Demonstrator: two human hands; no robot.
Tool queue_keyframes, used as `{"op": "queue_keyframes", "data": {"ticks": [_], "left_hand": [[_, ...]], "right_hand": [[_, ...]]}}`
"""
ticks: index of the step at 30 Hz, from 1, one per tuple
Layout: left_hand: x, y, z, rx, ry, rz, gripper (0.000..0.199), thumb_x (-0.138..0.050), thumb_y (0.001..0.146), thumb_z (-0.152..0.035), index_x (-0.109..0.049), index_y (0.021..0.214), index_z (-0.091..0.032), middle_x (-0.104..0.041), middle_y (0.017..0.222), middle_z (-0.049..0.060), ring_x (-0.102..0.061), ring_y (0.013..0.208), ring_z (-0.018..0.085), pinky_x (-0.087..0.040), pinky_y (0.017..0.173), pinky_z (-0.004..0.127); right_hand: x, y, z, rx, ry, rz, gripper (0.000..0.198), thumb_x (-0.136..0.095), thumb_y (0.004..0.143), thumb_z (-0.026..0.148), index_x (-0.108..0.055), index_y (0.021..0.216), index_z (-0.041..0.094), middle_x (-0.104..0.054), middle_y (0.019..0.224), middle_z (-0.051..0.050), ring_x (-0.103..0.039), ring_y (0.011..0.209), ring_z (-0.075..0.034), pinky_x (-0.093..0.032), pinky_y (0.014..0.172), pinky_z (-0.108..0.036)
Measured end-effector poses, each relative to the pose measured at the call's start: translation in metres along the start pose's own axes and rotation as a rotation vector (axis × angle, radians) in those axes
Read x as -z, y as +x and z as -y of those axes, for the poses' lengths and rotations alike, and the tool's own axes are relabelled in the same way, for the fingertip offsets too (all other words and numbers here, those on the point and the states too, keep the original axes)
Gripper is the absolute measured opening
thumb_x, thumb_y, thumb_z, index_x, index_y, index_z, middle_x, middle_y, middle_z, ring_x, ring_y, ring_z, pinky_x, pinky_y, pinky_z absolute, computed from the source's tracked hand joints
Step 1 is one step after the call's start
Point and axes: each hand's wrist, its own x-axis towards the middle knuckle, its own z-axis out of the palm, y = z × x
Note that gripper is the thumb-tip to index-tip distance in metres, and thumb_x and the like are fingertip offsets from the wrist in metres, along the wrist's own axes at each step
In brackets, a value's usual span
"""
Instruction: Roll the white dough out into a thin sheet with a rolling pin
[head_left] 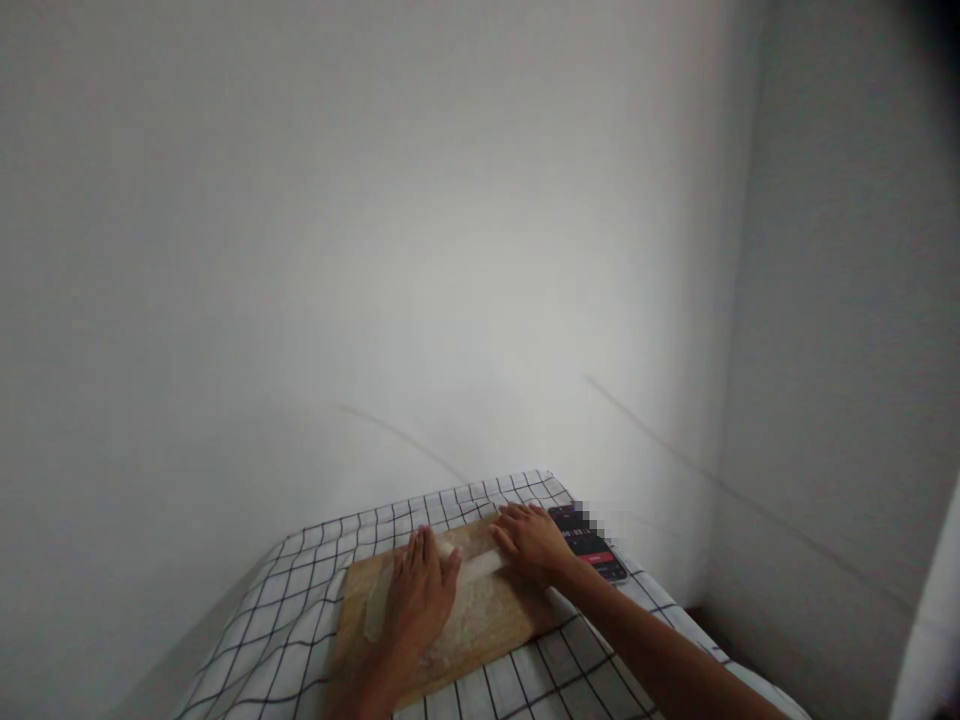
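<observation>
A pale, floury rolling pin [481, 567] lies across the wooden board [480, 625], its ends hidden under my hands. My left hand [427, 585] rests over its left part with fingers stretched out flat and the thumb apart. Over the right part lies my right hand [531, 540], its fingers extended and not wrapped round the pin. A thin whitish sheet that looks like dough [376, 605] shows at the left of my left hand. A small pale lump [445, 549] sits just beyond the left thumb; I cannot make out whether it belongs to the dough.
The board lies on a white tablecloth with dark checks [300, 590]. A phone [596, 555] with a dark screen and a red bar lies beside the board, right of my right hand. A pale wall [450, 250] stands directly behind the table, with another wall at the right.
</observation>
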Motion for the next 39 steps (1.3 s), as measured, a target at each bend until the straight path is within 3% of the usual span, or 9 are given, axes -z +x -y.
{"op": "queue_keyframes", "data": {"ticks": [4,8,11,15,22,27,30,34,39], "left_hand": [[-0.007,0.003,0.009,-0.014,0.086,0.044,0.037,-0.040,0.100,-0.015,-0.064,0.127,-0.021,-0.065,0.140,0.022,-0.058,0.134,0.039,-0.051,0.102,0.066],[-0.001,0.007,-0.004,0.054,0.025,0.020,0.041,-0.039,0.104,-0.028,-0.056,0.139,-0.014,-0.056,0.147,0.027,-0.049,0.142,0.041,-0.040,0.110,0.071],[0.009,0.012,-0.017,0.153,-0.037,0.014,0.053,-0.037,0.106,-0.038,-0.047,0.148,-0.007,-0.056,0.146,0.029,-0.049,0.142,0.039,-0.041,0.112,0.067],[0.021,0.009,-0.028,0.190,-0.044,0.049,0.062,-0.039,0.105,-0.044,-0.045,0.148,0.001,-0.052,0.150,0.030,-0.045,0.145,0.039,-0.038,0.117,0.061],[0.038,-0.016,-0.041,0.099,-0.133,0.022,0.064,-0.039,0.106,-0.044,-0.032,0.157,-0.005,-0.043,0.159,0.024,-0.041,0.149,0.034,-0.041,0.118,0.055],[0.064,-0.044,-0.058,0.018,-0.104,0.014,0.069,-0.042,0.105,-0.042,-0.020,0.163,-0.011,-0.034,0.165,0.017,-0.033,0.153,0.033,-0.039,0.119,0.055],[0.075,-0.060,-0.069,0.004,-0.079,-0.024,0.075,-0.043,0.105,-0.044,-0.010,0.165,-0.014,-0.034,0.165,0.015,-0.039,0.150,0.032,-0.039,0.119,0.055],[0.074,-0.071,-0.070,0.000,-0.059,-0.069,0.081,-0.045,0.103,-0.049,-0.005,0.165,-0.014,-0.040,0.162,0.017,-0.047,0.145,0.032,-0.040,0.116,0.055],[0.060,-0.077,-0.054,-0.085,-0.055,-0.093,0.086,-0.047,0.101,-0.053,-0.006,0.165,-0.012,-0.042,0.161,0.015,-0.050,0.143,0.032,-0.044,0.112,0.054]], "right_hand": [[-0.002,0.020,-0.005,0.036,-0.005,0.001,0.049,-0.029,0.109,0.046,-0.072,0.114,0.024,-0.074,0.123,-0.008,-0.064,0.121,-0.024,-0.044,0.106,-0.041],[-0.017,0.015,-0.015,0.053,0.002,0.041,0.052,-0.025,0.110,0.042,-0.071,0.123,0.022,-0.070,0.133,-0.010,-0.061,0.127,-0.025,-0.043,0.108,-0.042],[-0.026,0.005,-0.019,0.035,0.003,0.047,0.053,-0.024,0.110,0.042,-0.065,0.136,0.022,-0.061,0.147,-0.010,-0.050,0.141,-0.028,-0.038,0.115,-0.048],[-0.023,-0.012,-0.017,0.019,0.027,0.064,0.053,-0.023,0.110,0.044,-0.065,0.136,0.025,-0.059,0.150,-0.008,-0.045,0.145,-0.029,-0.034,0.119,-0.054],[-0.013,-0.055,-0.005,0.066,0.074,0.014,0.053,-0.051,0.099,0.063,-0.063,0.136,0.027,-0.056,0.152,-0.009,-0.047,0.141,-0.033,-0.038,0.116,-0.053],[-0.019,-0.082,0.004,0.008,0.097,-0.052,0.035,-0.060,0.098,0.054,-0.067,0.120,0.028,-0.068,0.131,-0.008,-0.060,0.121,-0.030,-0.050,0.101,-0.045],[-0.021,-0.092,0.010,-0.007,0.026,-0.139,0.031,-0.062,0.096,0.055,-0.067,0.114,0.030,-0.070,0.118,-0.007,-0.063,0.111,-0.030,-0.050,0.096,-0.047],[-0.025,-0.099,0.017,-0.001,-0.085,-0.216,0.034,-0.063,0.095,0.059,-0.067,0.112,0.031,-0.071,0.112,-0.006,-0.064,0.106,-0.030,-0.048,0.093,-0.050],[-0.041,-0.104,0.024,-0.044,-0.098,-0.234,0.034,-0.065,0.093,0.060,-0.067,0.108,0.029,-0.071,0.111,-0.007,-0.066,0.101,-0.030,-0.048,0.089,-0.047]]}}
